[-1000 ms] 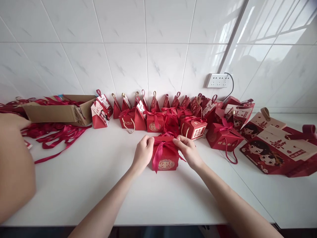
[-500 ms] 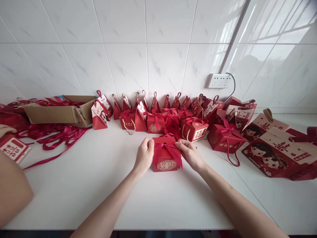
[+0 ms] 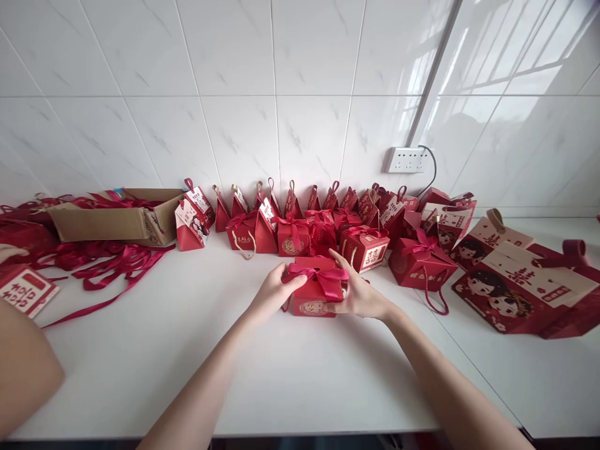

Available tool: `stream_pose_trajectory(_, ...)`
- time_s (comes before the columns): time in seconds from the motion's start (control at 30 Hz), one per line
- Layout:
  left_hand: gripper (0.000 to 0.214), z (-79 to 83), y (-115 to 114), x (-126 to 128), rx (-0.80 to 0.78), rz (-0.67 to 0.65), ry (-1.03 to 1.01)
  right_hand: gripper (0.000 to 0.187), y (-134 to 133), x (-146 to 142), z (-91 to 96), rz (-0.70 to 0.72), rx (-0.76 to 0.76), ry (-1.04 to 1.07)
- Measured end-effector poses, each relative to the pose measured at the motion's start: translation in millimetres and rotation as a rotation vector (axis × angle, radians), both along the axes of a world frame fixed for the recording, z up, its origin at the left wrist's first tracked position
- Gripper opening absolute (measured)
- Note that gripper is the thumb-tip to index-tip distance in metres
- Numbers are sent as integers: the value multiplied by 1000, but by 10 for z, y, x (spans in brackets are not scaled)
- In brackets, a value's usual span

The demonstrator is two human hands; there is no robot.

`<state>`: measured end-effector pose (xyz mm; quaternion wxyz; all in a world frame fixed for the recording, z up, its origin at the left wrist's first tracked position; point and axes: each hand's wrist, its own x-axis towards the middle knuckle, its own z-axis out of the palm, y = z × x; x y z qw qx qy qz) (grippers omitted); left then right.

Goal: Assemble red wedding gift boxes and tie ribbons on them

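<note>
"Where's the red box?"
"Mid-tabletop, the left hand clamped on its left side, thumb on the ribbon bow; the right hand clasping its right."
"And behind?"
"More red boxes, near a tiled wall."

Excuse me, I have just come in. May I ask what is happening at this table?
A person has both hands at a small red box with a ribbon bow. The left hand has its thumb by the bow; the right hand is spread around the box's right side. Behind stand more red boxes. To the left are a cardboard carton and loose ribbons.
</note>
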<state>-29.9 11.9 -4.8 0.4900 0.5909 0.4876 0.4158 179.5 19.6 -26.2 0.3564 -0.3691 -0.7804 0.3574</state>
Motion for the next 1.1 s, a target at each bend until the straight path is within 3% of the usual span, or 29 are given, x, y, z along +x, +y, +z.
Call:
stream_pose_trajectory(0.2, 28, 9, 28, -44, 161, 22, -102, 108, 68, 12, -24, -199, 430, 17)
stream_pose_trajectory(0.3, 27, 23, 41, -83, 130, -8, -47, 102, 61, 48, 25, -282, 630, -19)
stream_pose_trajectory(0.37, 17, 26, 51, -107, 83, 66, 26, 100, 50, 66, 54, -315, 697, -12)
stream_pose_trajectory(0.47, 15, 12, 45, -103, 162, 261, -15, 100, 32, 69, 67, -317, 723, -10)
stream_pose_trajectory(0.6, 30, -19, -26, -2, 478, 187, -102, 99, 6, 16, 43, -234, 710, -54)
stream_pose_trajectory(0.73, 6, -63, -107, 102, 928, 273, 90, 102, -12, -55, 20, -194, 726, -50)
stream_pose_trajectory(0.87, 4, -108, -190, 171, 1273, 274, 235, 102, -14, -94, -12, -195, 722, 28)
stream_pose_trajectory(0.97, 12, -132, -248, 219, 1383, 252, 288, 102, -13, -103, -42, -201, 715, 82)
stream_pose_trajectory(1.1, 14, -142, -279, 241, 1404, 257, 266, 102, -11, -111, -60, -197, 733, 127)
